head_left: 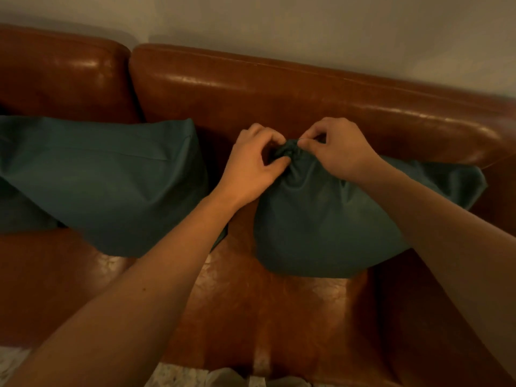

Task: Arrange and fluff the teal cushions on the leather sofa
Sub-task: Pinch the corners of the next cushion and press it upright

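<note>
1. The person is leaning over a brown leather sofa [279, 88], both bare forearms reaching toward its backrest.
2. Two teal cushions are sitting on the seat, propped against the backrest: the left teal cushion [106, 185] is lying across the seam between the two back sections, and the right teal cushion [329, 227] is sitting toward the sofa's right end, near the arm.
3. The left hand [251, 169] is pinching the top left corner of the right teal cushion, thumb and fingers closed around a bunched knot of fabric.
4. The right hand [337, 149] is gripping the same bunched corner from the other side, fingertips curled onto the cloth, so both hands are meeting at that one spot.
5. The fabric below the hands is gathering into creases that are fanning down over the cushion's rounded front.
6. The two cushions are sitting apart, a strip of bare leather showing between them.
7. The seat's front edge is catching pale, mottled reflections.
</note>
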`<action>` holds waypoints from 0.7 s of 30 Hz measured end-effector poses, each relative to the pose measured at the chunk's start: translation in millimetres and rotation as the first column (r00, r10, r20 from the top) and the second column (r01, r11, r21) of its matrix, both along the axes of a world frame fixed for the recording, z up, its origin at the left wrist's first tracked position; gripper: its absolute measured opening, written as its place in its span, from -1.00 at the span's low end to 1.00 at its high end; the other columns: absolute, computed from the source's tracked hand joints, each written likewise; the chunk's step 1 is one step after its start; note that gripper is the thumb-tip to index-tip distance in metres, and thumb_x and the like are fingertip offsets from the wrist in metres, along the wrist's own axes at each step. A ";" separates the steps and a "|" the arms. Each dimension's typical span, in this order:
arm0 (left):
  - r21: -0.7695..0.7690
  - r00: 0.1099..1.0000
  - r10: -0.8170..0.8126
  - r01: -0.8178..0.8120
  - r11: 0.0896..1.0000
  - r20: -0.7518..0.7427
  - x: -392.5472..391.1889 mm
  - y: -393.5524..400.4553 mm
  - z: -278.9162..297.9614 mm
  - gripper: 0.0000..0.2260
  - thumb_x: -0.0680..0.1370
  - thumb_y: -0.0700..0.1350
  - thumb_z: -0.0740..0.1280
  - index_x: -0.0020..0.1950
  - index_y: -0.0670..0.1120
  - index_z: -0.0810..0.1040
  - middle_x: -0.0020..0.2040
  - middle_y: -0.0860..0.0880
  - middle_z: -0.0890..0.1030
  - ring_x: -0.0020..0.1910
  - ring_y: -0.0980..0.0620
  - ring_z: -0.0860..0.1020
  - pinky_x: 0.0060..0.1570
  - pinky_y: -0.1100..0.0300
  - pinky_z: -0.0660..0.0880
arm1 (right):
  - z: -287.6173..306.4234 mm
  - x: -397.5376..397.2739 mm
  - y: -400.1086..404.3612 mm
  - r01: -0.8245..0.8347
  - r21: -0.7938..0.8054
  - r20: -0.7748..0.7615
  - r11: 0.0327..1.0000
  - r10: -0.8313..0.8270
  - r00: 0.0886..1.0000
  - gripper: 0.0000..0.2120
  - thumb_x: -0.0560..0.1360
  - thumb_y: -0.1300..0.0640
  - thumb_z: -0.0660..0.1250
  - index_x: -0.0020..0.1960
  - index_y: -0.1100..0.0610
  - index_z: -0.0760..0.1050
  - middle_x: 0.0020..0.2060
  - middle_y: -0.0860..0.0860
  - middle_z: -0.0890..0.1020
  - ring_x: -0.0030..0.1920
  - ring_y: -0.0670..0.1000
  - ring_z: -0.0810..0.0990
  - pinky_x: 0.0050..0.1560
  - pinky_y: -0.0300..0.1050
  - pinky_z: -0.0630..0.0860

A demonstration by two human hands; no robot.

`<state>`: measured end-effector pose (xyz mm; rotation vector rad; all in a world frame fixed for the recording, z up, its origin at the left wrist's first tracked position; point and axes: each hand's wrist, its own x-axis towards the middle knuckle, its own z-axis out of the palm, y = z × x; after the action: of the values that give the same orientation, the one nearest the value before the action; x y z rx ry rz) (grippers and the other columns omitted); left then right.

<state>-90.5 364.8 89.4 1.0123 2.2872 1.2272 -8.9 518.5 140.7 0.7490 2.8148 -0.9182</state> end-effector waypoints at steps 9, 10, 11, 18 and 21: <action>0.070 0.953 0.068 -0.093 0.993 0.296 -13.8 0.7 0.0 -0.88 0.57 -0.15 0.31 -0.16 -0.01 0.50 -0.12 0.13 0.50 0.01 0.07 0.47 0.13 0.30 0.34 | -7.8 9.8 -2.5 0.075 -0.250 -0.070 0.965 -0.095 0.993 -0.87 0.57 0.04 0.33 -0.03 0.07 0.60 -0.13 -0.14 0.61 -0.04 -0.09 0.58 0.01 -0.15 0.49; 0.097 0.908 0.064 -0.113 0.989 0.413 -16.5 0.5 1.5 -0.85 0.58 -0.17 0.29 -0.19 -0.02 0.49 -0.12 0.11 0.51 -0.02 0.11 0.49 0.14 0.24 0.37 | -10.6 12.5 -2.7 0.087 -0.264 -0.087 0.960 -0.114 0.990 -0.88 0.57 0.03 0.32 -0.04 0.05 0.59 -0.11 -0.11 0.63 -0.03 -0.07 0.59 0.01 -0.14 0.51; 0.113 0.867 0.046 -0.117 0.987 0.496 -18.0 0.8 3.0 -0.83 0.59 -0.20 0.27 -0.20 -0.04 0.48 -0.14 0.08 0.51 -0.05 0.14 0.49 0.11 0.24 0.38 | -13.4 15.1 -2.9 0.097 -0.275 -0.101 0.957 -0.129 0.987 -0.88 0.57 0.03 0.32 -0.04 0.04 0.59 -0.09 -0.09 0.64 -0.04 -0.07 0.60 0.00 -0.15 0.51; 0.072 0.772 0.106 -0.194 0.978 0.627 -10.6 11.1 10.0 -0.79 0.63 -0.13 0.21 -0.20 -0.07 0.50 -0.18 -0.02 0.54 -0.11 0.05 0.50 0.04 0.12 0.39 | -16.5 19.3 -7.8 0.080 -0.206 -0.142 0.975 -0.111 0.984 -0.91 0.57 0.07 0.32 -0.08 0.04 0.56 -0.11 -0.08 0.62 -0.09 -0.12 0.55 -0.16 -0.39 0.40; -0.043 0.889 0.337 -0.341 0.939 0.310 4.1 6.4 13.0 -0.70 0.56 0.11 0.28 -0.20 -0.09 0.45 -0.21 0.00 0.52 -0.22 0.12 0.49 -0.16 0.26 0.38 | -17.7 15.4 -8.6 0.112 -0.172 -0.167 0.979 -0.141 0.976 -0.89 0.57 0.07 0.32 -0.08 0.08 0.57 -0.15 -0.08 0.61 -0.13 -0.11 0.55 -0.19 -0.35 0.39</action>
<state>-86.5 371.2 102.4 0.3839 2.2573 1.4196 6.5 509.9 123.1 0.8728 2.8219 -1.2775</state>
